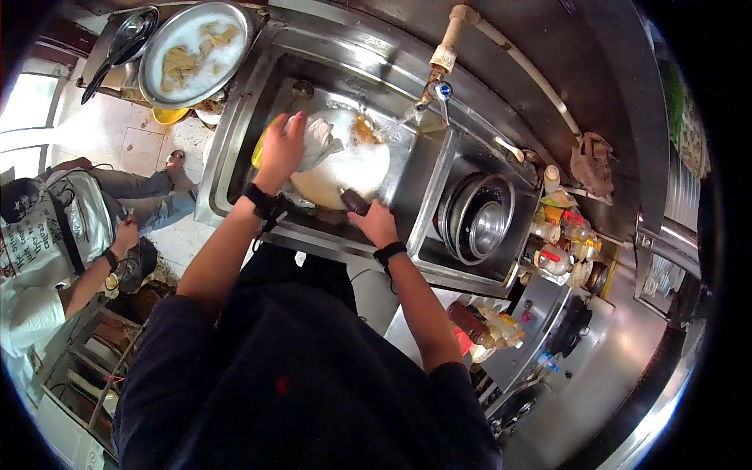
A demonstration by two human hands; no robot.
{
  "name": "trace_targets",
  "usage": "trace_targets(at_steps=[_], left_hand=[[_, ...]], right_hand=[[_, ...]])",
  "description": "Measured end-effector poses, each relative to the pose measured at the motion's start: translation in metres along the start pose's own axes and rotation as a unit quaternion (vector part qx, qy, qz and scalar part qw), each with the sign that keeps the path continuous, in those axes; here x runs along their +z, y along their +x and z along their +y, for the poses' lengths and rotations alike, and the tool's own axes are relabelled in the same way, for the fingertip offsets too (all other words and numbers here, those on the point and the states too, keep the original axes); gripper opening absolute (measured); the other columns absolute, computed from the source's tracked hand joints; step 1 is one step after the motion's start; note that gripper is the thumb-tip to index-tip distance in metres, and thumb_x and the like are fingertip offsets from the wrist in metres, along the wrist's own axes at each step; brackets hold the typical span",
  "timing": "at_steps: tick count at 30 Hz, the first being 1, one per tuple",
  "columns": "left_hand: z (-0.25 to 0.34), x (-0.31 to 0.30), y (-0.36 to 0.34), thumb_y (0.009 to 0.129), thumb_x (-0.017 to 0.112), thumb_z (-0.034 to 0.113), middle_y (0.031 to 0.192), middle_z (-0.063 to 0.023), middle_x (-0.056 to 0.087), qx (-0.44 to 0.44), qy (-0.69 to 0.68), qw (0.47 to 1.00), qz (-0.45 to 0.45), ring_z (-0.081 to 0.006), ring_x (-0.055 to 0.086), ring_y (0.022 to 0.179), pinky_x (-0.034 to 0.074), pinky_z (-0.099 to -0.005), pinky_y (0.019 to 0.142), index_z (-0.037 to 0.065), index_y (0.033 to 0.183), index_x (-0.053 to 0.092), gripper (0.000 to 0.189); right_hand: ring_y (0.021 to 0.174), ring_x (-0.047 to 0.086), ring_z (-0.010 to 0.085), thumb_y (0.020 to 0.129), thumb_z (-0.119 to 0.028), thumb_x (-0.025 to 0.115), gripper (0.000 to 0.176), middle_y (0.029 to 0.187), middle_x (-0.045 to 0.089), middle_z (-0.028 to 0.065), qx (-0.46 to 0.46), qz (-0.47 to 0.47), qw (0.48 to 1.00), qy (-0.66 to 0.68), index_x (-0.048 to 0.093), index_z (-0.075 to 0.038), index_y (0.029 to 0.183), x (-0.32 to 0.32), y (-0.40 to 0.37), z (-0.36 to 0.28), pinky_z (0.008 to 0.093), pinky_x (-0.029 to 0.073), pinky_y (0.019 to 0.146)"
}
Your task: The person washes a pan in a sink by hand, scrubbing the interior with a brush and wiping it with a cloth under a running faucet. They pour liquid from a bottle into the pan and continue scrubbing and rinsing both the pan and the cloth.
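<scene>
My left hand [283,149] is closed on a whitish cloth [319,144] above the left basin of the metal sink [223,168]. Something yellow [258,150] shows beside that hand. Lower and to the right, my right hand [377,223] is wrapped round a dark handle [354,201]. What the handle belongs to is hard to make out against the pale, foamy round area [345,164] in the basin. A ladle [301,90] lies near the basin's back left corner.
A tap [440,90] stands over the sink. Stacked metal bowls [487,223] fill the right basin. At the upper left is a tray [247,39] of suds and cloths. Bottles [552,258] crowd the right side. Another person [78,235] is at the left.
</scene>
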State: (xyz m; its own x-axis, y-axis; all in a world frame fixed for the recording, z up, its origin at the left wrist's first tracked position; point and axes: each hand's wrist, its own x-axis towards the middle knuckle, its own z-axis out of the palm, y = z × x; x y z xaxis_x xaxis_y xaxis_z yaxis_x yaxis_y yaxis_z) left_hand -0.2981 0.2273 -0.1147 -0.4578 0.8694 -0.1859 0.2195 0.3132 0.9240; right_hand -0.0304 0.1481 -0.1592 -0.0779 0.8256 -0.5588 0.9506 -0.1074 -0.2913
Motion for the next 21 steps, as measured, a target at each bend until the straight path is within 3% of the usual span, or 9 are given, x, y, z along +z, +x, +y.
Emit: trace_targets(at_steps=[4, 7, 10, 14, 16, 21], left_hand=[[-0.002, -0.011, -0.009, 0.094, 0.056, 0.037, 0.087, -0.0225, 0.068, 0.014, -0.022, 0.999, 0.028, -0.0342, 0.066, 0.085, 0.048, -0.0373, 0.074, -0.003, 0.104, 0.064, 0.042], [0.007, -0.025, -0.014, 0.095, 0.054, 0.034, 0.086, -0.0193, 0.068, -0.023, -0.073, 0.996, -0.037, -0.0289, 0.066, 0.081, 0.048, -0.0352, 0.073, -0.002, 0.105, 0.064, 0.038], [0.009, -0.028, -0.015, 0.095, 0.054, 0.032, 0.084, -0.0174, 0.068, -0.044, -0.119, 0.991, -0.033, -0.0256, 0.064, 0.077, 0.048, -0.0342, 0.071, -0.001, 0.105, 0.064, 0.036], [-0.003, -0.037, -0.013, 0.096, 0.054, 0.032, 0.078, -0.0145, 0.066, -0.022, -0.106, 0.994, -0.029, -0.0213, 0.06, 0.07, 0.047, -0.0338, 0.067, -0.002, 0.102, 0.063, 0.036], [-0.006, -0.04, -0.017, 0.096, 0.054, 0.033, 0.076, -0.0133, 0.065, -0.01, -0.089, 0.996, -0.028, -0.0192, 0.058, 0.068, 0.046, -0.0336, 0.066, -0.003, 0.101, 0.063, 0.037], [0.003, -0.045, -0.025, 0.096, 0.056, 0.032, 0.074, -0.0111, 0.064, -0.045, -0.164, 0.985, -0.024, -0.0155, 0.057, 0.069, 0.045, -0.0332, 0.065, -0.003, 0.102, 0.063, 0.036]], right_hand=[[0.094, 0.064, 0.0421, 0.078, -0.052, 0.068, 0.058, 0.096, 0.066, 0.027, -0.012, -0.014, 0.999, 0.028, 0.057, -0.001, 0.103, 0.009, -0.002, -0.001, 0.0501, 0.05, 0.083], [0.09, 0.065, 0.0421, 0.08, -0.05, 0.066, 0.054, 0.092, 0.067, 0.0257, 0.012, 0.031, 0.999, -0.015, 0.058, -0.001, 0.101, -0.016, -0.012, -0.023, 0.0505, 0.051, 0.079], [0.073, 0.067, 0.0399, 0.082, -0.048, 0.064, 0.049, 0.078, 0.068, 0.0193, -0.042, 0.083, 0.987, -0.129, 0.059, -0.002, 0.098, -0.045, -0.015, -0.029, 0.0485, 0.053, 0.068], [0.073, 0.068, 0.0347, 0.08, -0.044, 0.066, 0.041, 0.076, 0.068, 0.0169, -0.07, 0.083, 0.977, -0.185, 0.063, -0.005, 0.09, -0.07, -0.021, -0.051, 0.0451, 0.054, 0.065], [0.07, 0.067, 0.0344, 0.077, -0.04, 0.067, 0.036, 0.074, 0.068, 0.0161, -0.168, 0.071, 0.963, -0.197, 0.065, -0.004, 0.079, -0.076, -0.021, -0.06, 0.0452, 0.053, 0.063], [0.071, 0.067, 0.0349, 0.076, -0.038, 0.067, 0.035, 0.078, 0.068, 0.0166, -0.21, 0.038, 0.956, -0.201, 0.067, -0.003, 0.078, -0.081, 0.002, -0.087, 0.0448, 0.052, 0.064]])
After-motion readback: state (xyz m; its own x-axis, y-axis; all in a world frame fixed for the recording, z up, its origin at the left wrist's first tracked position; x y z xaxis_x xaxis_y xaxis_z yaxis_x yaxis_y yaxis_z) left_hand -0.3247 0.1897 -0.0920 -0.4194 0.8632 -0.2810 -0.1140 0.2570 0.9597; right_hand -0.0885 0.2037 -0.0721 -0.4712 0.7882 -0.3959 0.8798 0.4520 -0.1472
